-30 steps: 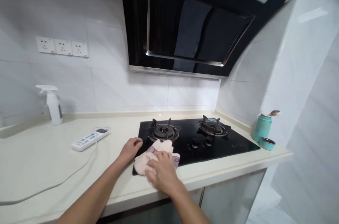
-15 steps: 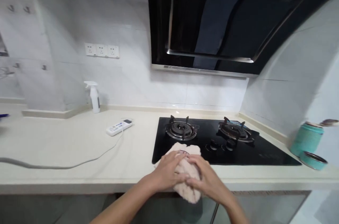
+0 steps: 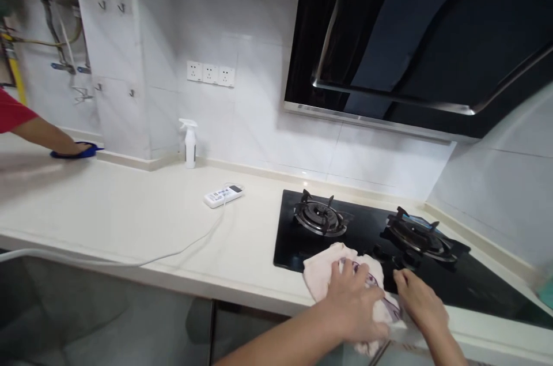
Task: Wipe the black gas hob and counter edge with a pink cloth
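Two bare hands are at the front edge of a black cooktop [image 3: 289, 246] set into a pale desk [image 3: 142, 204]. The pink cloth [image 3: 317, 274], printed in purple, lies across the cooktop's front border and the desk's front rim, its lower end drooping past the edge; so placed, it seems able to cover both surfaces at once. The left hand [image 3: 352, 302] rests on it from above, probably to keep the fabric bunched and pressed against what lies beneath. The right hand [image 3: 423, 302] is just beside the purple margin, in front of the knobs [image 3: 405, 261]. The spray bottle [image 3: 190, 147] stands upright near the wall [image 3: 259, 135], and a white corded device [image 3: 222, 196] lies flat; both are well apart from the hands, presumably to leave them room.

Grip, left: fingers spread and slightly bent, thumb held away; it bears on the cloth without closing around it. Grip, right: fingers curled, thumb near the forefinger; whether anything is pinched there, or whether the fingertips touch the cooktop, cannot be told. At far left, a co-worker's hand [image 3: 78, 148] rests on a blue cloth [image 3: 91, 150].
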`<action>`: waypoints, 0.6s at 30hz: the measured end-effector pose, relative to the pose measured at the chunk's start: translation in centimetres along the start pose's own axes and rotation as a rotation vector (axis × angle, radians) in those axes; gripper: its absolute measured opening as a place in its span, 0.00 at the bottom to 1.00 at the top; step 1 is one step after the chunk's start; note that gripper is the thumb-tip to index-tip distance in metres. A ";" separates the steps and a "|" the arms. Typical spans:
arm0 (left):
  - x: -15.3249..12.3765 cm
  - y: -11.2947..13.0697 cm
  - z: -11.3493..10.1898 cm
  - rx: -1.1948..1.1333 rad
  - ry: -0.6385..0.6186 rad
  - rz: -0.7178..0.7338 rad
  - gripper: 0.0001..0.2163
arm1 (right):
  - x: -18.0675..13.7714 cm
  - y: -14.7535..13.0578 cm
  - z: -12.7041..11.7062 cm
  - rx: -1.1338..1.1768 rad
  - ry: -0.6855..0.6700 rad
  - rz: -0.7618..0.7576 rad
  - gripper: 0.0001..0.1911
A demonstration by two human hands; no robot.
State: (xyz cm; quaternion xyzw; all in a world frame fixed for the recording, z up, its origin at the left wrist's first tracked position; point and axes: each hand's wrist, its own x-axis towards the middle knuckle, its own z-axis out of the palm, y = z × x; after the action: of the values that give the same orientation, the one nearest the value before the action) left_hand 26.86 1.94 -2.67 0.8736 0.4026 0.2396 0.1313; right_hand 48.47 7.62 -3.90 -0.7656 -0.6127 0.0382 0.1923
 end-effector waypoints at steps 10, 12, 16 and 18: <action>-13.6 -6.9 -9.2 0.150 0.142 -0.250 0.20 | -0.8 0.2 0.5 0.037 0.054 0.071 0.23; -17.2 -9.7 -12.4 0.188 0.152 -0.393 0.18 | -0.8 0.2 0.6 0.078 0.051 0.068 0.22; -23.9 -15.4 -18.4 0.385 0.250 -0.648 0.22 | -1.0 0.7 1.2 0.184 0.086 0.031 0.20; -26.2 -16.8 -20.0 0.436 0.265 -0.712 0.24 | -1.1 1.0 1.5 0.246 0.087 0.010 0.20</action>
State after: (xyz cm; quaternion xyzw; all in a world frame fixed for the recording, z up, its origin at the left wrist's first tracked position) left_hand -9.11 -6.66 -0.93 0.6495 0.7331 0.1989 -0.0345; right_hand 48.69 6.79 -5.87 -0.7400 -0.5908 0.0807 0.3111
